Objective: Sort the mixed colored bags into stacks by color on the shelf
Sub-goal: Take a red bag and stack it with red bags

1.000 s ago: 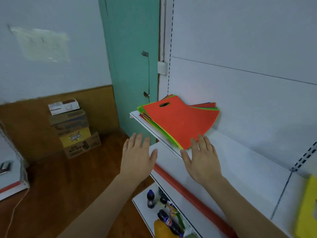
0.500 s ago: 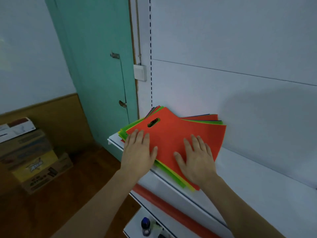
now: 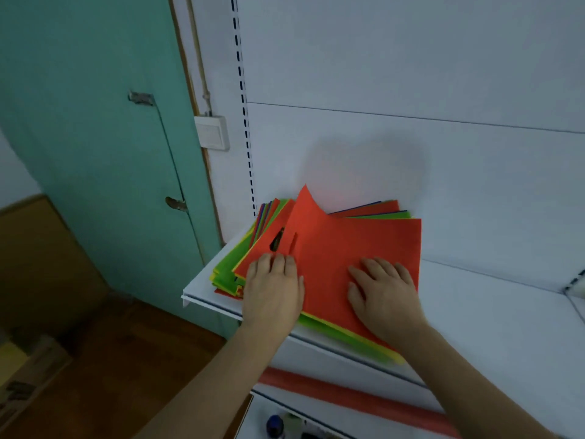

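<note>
Since half a second back the top red bag (image 3: 357, 248) has curled up at its far corner; head view: left hand (image 3: 272, 293) and right hand (image 3: 384, 296) press flat, ungripping, on the mixed pile (image 3: 228, 274) at the shelf (image 3: 493, 315) edge, which may slide off.

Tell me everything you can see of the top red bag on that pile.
The top red bag is flat, thin and matte, like non-woven fabric, with an oval handle cutout near its left end. It lies on the mixed pile, its far left corner curled up. The left hand and the right hand rest on it.
</note>
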